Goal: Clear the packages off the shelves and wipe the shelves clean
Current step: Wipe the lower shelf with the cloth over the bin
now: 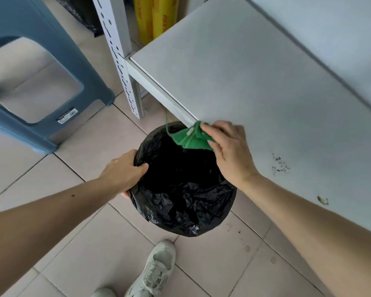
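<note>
A white shelf board (pixel 255 82) fills the right half of the view, with no packages on it. Dark crumbs (pixel 280 163) and a small brownish scrap (pixel 322 200) lie on it near its front edge. My right hand (pixel 229 151) grips a green cloth (pixel 191 139) at the shelf's front edge, over the mouth of a bin. My left hand (pixel 124 170) holds the left rim of that bin, which is lined with a black bag (pixel 180 189) and sits just below the shelf edge.
A blue plastic stool (pixel 36 78) stands at the left on the tiled floor. The white perforated shelf post (pixel 120 54) rises beside it. Yellow film rolls (pixel 156 16) stand behind the post. My white shoe (pixel 156 269) is near the bottom edge.
</note>
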`<state>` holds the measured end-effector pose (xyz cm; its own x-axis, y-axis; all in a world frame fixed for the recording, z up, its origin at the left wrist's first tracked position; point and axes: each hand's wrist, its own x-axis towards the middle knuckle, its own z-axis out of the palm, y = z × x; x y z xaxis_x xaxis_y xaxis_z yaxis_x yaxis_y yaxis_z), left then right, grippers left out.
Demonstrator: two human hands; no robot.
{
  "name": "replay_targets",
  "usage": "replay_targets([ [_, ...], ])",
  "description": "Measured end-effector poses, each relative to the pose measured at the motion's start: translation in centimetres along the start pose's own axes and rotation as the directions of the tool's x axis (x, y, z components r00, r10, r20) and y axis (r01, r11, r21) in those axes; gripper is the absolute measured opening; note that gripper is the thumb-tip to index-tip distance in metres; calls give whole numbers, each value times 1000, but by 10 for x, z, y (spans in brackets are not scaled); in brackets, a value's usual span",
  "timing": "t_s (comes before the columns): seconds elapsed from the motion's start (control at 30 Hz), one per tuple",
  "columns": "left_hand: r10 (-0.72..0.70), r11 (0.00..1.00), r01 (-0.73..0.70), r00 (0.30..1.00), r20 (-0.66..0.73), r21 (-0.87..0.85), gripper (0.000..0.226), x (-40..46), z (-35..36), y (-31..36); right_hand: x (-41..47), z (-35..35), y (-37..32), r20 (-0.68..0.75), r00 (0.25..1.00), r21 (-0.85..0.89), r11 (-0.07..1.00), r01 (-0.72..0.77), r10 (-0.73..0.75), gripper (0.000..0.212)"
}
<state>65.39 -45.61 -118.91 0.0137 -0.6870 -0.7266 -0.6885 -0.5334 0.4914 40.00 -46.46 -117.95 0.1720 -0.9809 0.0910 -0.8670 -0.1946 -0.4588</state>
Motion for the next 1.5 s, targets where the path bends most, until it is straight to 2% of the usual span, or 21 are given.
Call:
replay_targets([
  [0.17,18,996,-18,1000,-3,82,19,-21,4,0,-34,-21,-14,34,999,30,999,-13,12,37],
  [0.3,11,996,-12,1000,13,93,17,-38,12,1,-47,-59,-9,-61,987,32,989,-144,146,37],
  [0.43,31,995,-32,999,4,99,18,-42,33,2,-36,-96,35,-180,948,4,964,-266,262,37],
  [0.6,22,997,-22,1000,9,79,24,-42,73,1,1,-120,112,-286,842,2,879,-477,457,38],
  [0.67,15,998,-15,1000,3,54,23,-40,87,2,12,-116,136,-250,825,-32,848,-529,506,40],
  [0.73,9,1000,-10,1000,6,24,22,-40,100,4,11,-106,150,-147,828,-74,829,-555,541,43],
  [0.8,1,1000,-1,1000,5,-17,22,-42,109,6,0,-93,155,-85,835,-82,831,-550,544,45],
  [0.87,-4,999,4,1000,0,-44,22,-43,117,6,-14,-82,153,-113,861,-38,864,-503,496,45],
  [1.03,-17,998,17,1000,-1,-62,19,-52,122,10,-88,-52,109,-150,953,39,965,-259,262,41],
  [1.17,-8,999,7,1000,-13,-44,16,-62,124,16,-147,-53,68,-29,994,103,989,-104,107,41],
  [1.23,-6,999,6,1000,-17,-34,17,-67,125,18,-149,-63,64,6,989,149,978,-147,148,40],
  [1.43,-5,1000,4,1000,-14,-22,20,-69,125,16,-73,-80,79,-155,963,166,966,-197,223,40],
  [1.5,-8,1000,8,1000,-13,-29,22,-67,123,15,-34,-74,86,-155,950,167,955,-244,270,44],
])
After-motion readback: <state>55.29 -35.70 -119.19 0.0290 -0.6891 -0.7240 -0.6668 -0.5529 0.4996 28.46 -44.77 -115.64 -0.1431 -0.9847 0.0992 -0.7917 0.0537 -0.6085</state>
